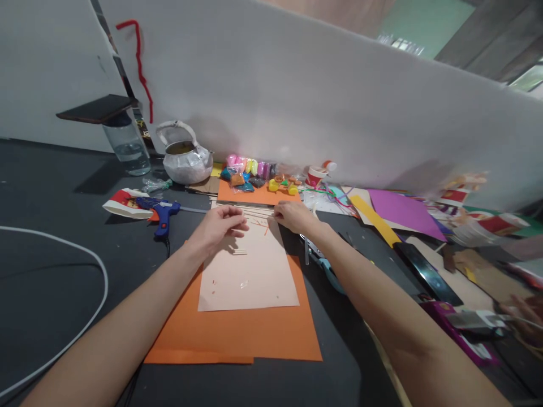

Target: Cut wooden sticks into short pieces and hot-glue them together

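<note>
My left hand (pixel 224 226) hovers over the left side of a cream sheet of paper (pixel 250 294), its fingers loosely curved and apart, with nothing visible in them. At the sheet's upper right, my right hand (pixel 293 216) is closed, fingertips drawn together at the ends of several thin pale sticks (pixel 257 209); whatever it pinches is hidden. Small orange strips (pixel 261 224) lie between the hands. A few short pale sticks (pixel 240 252) rest on the sheet below my left hand. Larger orange paper (pixel 237 333) lies under the cream sheet.
Left stand a blue glue gun (pixel 164 217), a metal kettle (pixel 186 161) and a water container (pixel 129 150). Bagged colored clay (pixel 250 169) sits behind. Blue-handled scissors (pixel 331 274) lie beneath my right forearm. Rightward are a phone (pixel 426 271), purple paper (pixel 405 212) and another person's hand (pixel 526 314).
</note>
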`<state>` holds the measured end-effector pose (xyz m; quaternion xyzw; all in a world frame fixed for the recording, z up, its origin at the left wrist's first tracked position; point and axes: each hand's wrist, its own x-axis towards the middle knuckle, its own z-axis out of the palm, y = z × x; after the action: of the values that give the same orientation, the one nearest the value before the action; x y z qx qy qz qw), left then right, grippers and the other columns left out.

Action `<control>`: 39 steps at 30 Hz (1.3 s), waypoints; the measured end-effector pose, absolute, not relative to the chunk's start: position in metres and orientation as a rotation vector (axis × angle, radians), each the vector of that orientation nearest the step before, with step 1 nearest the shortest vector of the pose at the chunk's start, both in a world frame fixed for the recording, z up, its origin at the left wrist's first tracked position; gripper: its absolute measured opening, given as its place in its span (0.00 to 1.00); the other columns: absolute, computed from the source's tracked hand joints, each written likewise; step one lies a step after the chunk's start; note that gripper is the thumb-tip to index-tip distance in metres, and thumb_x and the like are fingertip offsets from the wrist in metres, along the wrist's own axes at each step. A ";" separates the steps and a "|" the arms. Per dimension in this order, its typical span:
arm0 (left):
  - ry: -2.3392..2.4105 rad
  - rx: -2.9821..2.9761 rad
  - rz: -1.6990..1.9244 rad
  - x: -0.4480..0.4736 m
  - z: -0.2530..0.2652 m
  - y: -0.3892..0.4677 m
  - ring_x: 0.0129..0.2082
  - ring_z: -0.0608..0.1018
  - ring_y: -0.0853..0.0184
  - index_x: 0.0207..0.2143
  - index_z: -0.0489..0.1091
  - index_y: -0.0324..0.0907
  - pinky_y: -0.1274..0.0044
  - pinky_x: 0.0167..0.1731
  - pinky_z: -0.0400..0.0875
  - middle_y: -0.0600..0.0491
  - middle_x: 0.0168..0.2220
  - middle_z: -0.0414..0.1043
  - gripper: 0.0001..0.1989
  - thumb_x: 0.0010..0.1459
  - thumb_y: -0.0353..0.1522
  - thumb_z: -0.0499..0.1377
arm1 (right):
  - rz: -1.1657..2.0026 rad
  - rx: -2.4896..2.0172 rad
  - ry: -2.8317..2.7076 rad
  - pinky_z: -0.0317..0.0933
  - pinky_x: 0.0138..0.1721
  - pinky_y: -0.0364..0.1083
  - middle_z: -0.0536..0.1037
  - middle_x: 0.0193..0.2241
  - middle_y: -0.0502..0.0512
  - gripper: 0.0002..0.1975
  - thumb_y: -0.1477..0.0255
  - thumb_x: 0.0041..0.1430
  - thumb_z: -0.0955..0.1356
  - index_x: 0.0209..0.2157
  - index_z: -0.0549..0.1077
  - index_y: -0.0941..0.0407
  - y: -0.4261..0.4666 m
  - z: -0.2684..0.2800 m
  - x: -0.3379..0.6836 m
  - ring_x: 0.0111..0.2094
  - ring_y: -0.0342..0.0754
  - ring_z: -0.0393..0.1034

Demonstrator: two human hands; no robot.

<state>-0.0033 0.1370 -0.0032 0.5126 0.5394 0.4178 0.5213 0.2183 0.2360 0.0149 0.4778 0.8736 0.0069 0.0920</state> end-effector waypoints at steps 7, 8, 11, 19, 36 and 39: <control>1.407 1.832 0.341 -0.009 0.012 0.122 0.31 0.76 0.68 0.33 0.72 0.38 0.72 0.35 0.73 0.54 0.32 0.74 0.10 0.62 0.37 0.61 | -0.007 1.388 2.702 0.70 0.46 0.55 0.74 0.51 0.58 0.16 0.66 0.66 0.67 0.52 0.71 0.57 0.194 0.026 0.220 0.46 0.51 0.73; 1.420 1.894 0.275 -0.006 0.014 0.120 0.31 0.76 0.68 0.32 0.72 0.38 0.71 0.36 0.73 0.54 0.32 0.74 0.11 0.62 0.37 0.61 | -0.033 1.370 2.726 0.70 0.46 0.55 0.74 0.50 0.58 0.15 0.66 0.66 0.67 0.52 0.71 0.57 0.185 0.026 0.219 0.46 0.51 0.73; 1.478 2.036 0.133 0.004 0.017 0.113 0.33 0.75 0.66 0.31 0.71 0.39 0.70 0.38 0.71 0.54 0.31 0.73 0.10 0.61 0.37 0.61 | -0.128 1.306 2.793 0.71 0.44 0.54 0.76 0.48 0.57 0.14 0.66 0.66 0.67 0.50 0.72 0.57 0.162 0.019 0.217 0.44 0.50 0.74; 1.647 2.107 0.079 -0.005 0.028 0.102 0.30 0.72 0.62 0.28 0.69 0.43 0.73 0.26 0.55 0.51 0.29 0.73 0.02 0.53 0.28 0.57 | -0.317 1.204 2.984 0.71 0.40 0.50 0.78 0.40 0.54 0.10 0.67 0.66 0.67 0.43 0.74 0.58 0.136 -0.008 0.207 0.37 0.46 0.74; 1.616 1.921 0.339 -0.022 -0.002 0.099 0.26 0.71 0.68 0.27 0.69 0.43 0.77 0.25 0.56 0.58 0.25 0.72 0.04 0.54 0.33 0.59 | -0.268 1.124 3.193 0.64 0.34 0.46 0.74 0.29 0.48 0.08 0.72 0.65 0.67 0.31 0.72 0.58 0.128 -0.030 0.181 0.30 0.44 0.68; 1.608 1.908 0.385 -0.024 -0.008 0.101 0.27 0.71 0.68 0.28 0.71 0.44 0.78 0.25 0.57 0.58 0.25 0.72 0.04 0.54 0.33 0.59 | -0.242 1.108 3.216 0.56 0.32 0.45 0.73 0.27 0.50 0.10 0.75 0.65 0.64 0.30 0.73 0.58 0.128 -0.028 0.181 0.28 0.44 0.65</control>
<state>-0.0245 0.1010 -0.0083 0.7201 0.6069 0.1452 0.3034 0.1807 0.1278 -0.0283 0.3219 0.9346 -0.0704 -0.1340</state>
